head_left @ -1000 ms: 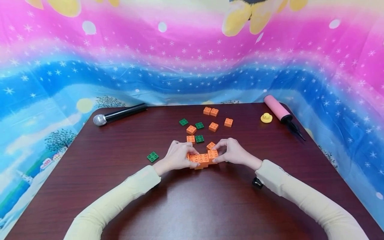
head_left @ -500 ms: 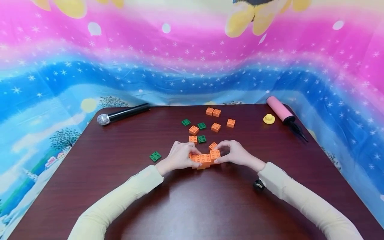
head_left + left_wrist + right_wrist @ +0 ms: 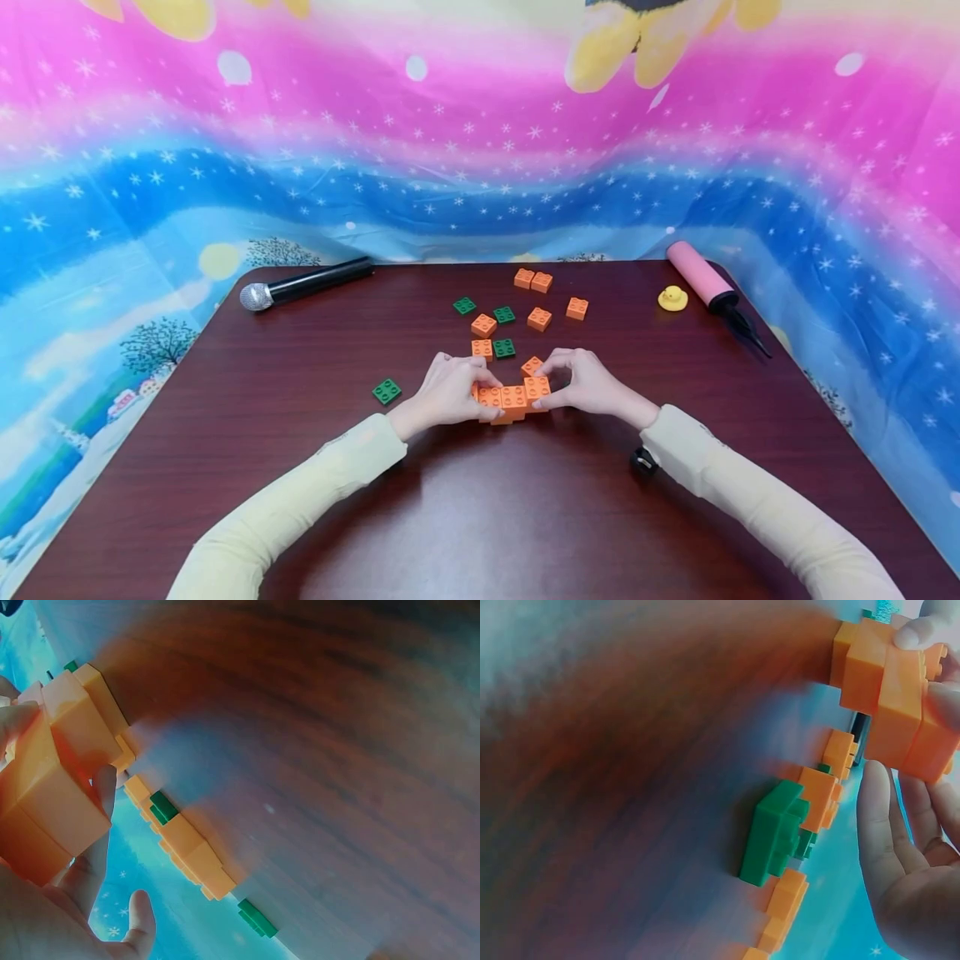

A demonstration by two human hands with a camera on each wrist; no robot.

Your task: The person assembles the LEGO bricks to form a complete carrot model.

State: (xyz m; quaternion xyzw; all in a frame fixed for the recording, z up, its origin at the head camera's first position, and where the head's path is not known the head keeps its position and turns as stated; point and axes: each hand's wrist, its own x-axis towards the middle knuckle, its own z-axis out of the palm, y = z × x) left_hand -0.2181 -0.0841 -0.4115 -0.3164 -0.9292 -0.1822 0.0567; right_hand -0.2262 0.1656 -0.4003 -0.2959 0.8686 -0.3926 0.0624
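Note:
Several orange toy building bricks [image 3: 513,400] are joined in a low stepped build at the middle of the table. My left hand [image 3: 448,390] grips its left end between thumb and fingers, partly covering it. On the right end, my right hand [image 3: 588,383] pinches an orange brick [image 3: 537,388], thumb at the near side and fingers behind. In the left wrist view, the joined bricks [image 3: 64,817] show smooth sides close up. From the right wrist, the held bricks [image 3: 900,712] appear stacked and offset, studs facing right. A loose orange brick [image 3: 532,367] lies just behind the right fingertips.
Behind the hands lie loose orange bricks [image 3: 539,319] and green bricks [image 3: 504,348]. One green brick [image 3: 387,391] lies left of the left hand. A microphone [image 3: 307,285] is at back left; a yellow rubber duck [image 3: 672,298] and a pink hand pump [image 3: 701,275] at back right.
The head view has shifted slightly, so everything sits a little further right than a second ago. Both hands keep the same hold on the orange bricks, with almost no other movement.

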